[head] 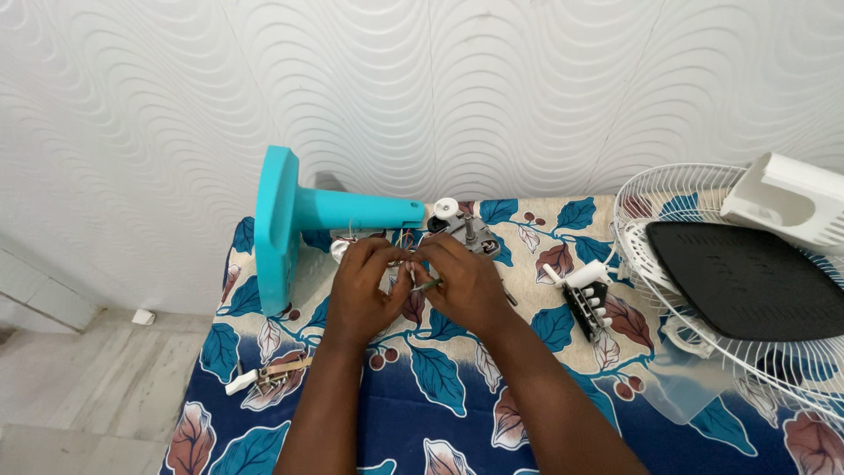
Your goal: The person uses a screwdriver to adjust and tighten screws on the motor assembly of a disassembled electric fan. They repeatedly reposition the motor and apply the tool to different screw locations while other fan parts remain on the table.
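On the leaf-print cloth [440,387], our left hand [362,290] and right hand [466,286] meet, fingers curled around thin wires [403,239] we can barely make out. Just beyond lies the turquoise fan stand [290,220] beside a grey motor [466,230], partly hidden by our knuckles.

Left hand [365,286]: bare, no glove, no ring to see.
Right hand [466,286]: bare, no glove, no ring to see.
Arms: bare all the way to the bottom edge, no sleeves, no watch, no bands.
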